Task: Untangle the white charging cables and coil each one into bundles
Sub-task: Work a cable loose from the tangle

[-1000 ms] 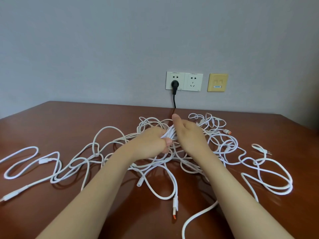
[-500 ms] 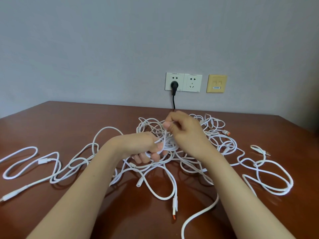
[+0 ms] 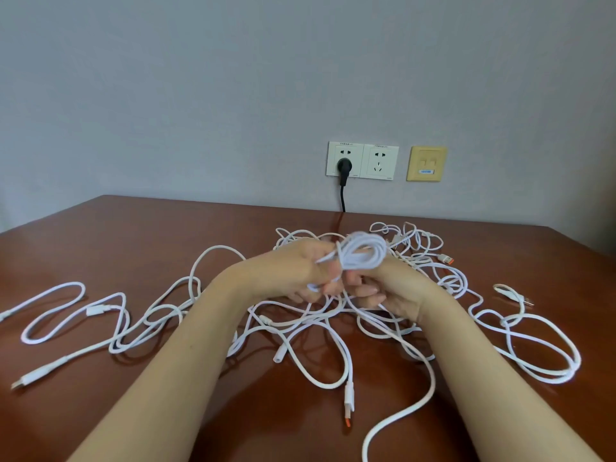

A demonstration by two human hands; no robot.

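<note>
at the near edge of a glossy brown table [image 3: 133,235], an orange-tipped usb end [image 3: 348,403]. beyond it, loose white cables [image 3: 96,310] tangled across the middle and trailing out to both sides. at the back, a grey wall [image 3: 200,95] with twin sockets [image 3: 361,160], a black plug [image 3: 344,166] in the left one, a yellow plate [image 3: 426,163] beside. above the tangle, left hand [image 3: 293,271] curled round strands of a small coil [image 3: 361,253]; right hand [image 3: 393,288], fingers bent, gripping the coil's other side.
</note>
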